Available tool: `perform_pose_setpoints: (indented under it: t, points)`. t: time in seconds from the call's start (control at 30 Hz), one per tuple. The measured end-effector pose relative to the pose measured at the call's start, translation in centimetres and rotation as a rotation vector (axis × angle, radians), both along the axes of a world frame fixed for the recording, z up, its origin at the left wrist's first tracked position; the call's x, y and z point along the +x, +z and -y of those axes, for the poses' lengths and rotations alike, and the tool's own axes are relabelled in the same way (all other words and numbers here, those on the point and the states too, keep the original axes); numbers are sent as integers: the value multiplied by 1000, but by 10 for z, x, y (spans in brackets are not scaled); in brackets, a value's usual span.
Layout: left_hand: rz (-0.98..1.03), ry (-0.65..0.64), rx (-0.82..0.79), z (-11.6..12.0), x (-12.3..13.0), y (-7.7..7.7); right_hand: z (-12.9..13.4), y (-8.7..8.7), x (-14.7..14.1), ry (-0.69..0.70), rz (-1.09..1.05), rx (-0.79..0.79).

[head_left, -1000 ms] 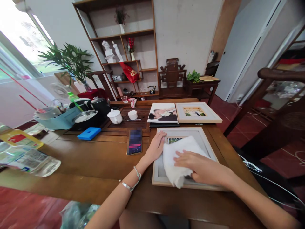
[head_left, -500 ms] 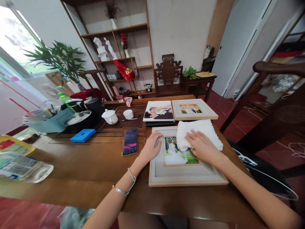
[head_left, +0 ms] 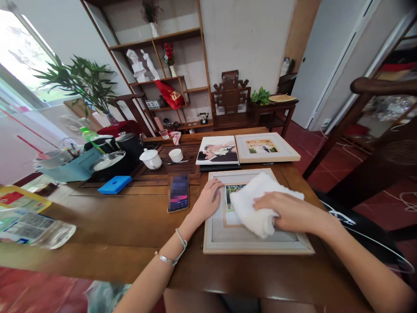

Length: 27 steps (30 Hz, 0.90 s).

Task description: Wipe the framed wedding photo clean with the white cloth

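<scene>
A picture frame (head_left: 257, 248) with a pale wooden border lies flat on the table in front of me. Over its right half is a bunched white towel (head_left: 257, 208), covering most of the photo (head_left: 230, 202) inside. My right hand (head_left: 280, 211) grips the towel, with its fingers curled into the folds. My left hand (head_left: 210, 198) rests on the frame's upper left side, fingers stretched out. Left of that hand lies a phone (head_left: 178, 193) with its screen lit.
Behind the frame lie a photo panel (head_left: 217, 151) and another framed photo (head_left: 265, 148). A lidded white cup (head_left: 150, 159), a small white bowl (head_left: 176, 155) and a blue block (head_left: 115, 184) stand farther left. A plastic bottle (head_left: 39, 228) lies at the left edge.
My right hand has moved toward me with the towel, which now bunches over the photo's middle. Its fingers have curled from lying flat. My left hand stays in place.
</scene>
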<state>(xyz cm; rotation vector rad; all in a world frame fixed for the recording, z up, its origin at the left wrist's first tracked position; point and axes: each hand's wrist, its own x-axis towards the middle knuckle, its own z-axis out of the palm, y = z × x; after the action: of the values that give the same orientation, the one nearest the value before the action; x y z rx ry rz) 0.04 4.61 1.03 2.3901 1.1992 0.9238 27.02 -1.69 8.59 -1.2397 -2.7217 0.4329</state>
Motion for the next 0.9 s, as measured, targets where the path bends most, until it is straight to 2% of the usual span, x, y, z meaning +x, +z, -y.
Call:
perform_pose_setpoints:
  t: [0.13, 0.27, 0.33, 0.47, 0.53, 0.63, 0.7, 0.77, 0.83, 0.9]
  points:
    - [-14, -3, -13, 0, 0, 3, -24, -16, 6, -215, 157, 256]
    - [1, 12, -23, 2, 2, 3, -22, -32, -27, -295, 299, 359]
    - [25, 25, -13, 1, 2, 1, -11, -36, -49, -231, 294, 314]
    - [76, 21, -7, -1, 0, -2, 18, -29, -71, 63, 147, 163]
    - [77, 25, -19, -2, -1, -3, 29, -18, -68, 159, 74, 62]
    - [58, 37, -23, -1, -1, -1, 35, 3, -48, 188, 9, -122]
    - [51, 34, -23, 0, -1, 1, 32, 16, -30, 148, 16, -200]
    - [50, 33, -25, 0, 0, 3, 25, 22, -12, 53, 60, -197]
    - [47, 30, -29, 0, 1, 4, 14, 21, 0, -89, 129, -115]
    - [41, 25, -32, 0, 1, 4, 2, 12, 4, -238, 215, 19]
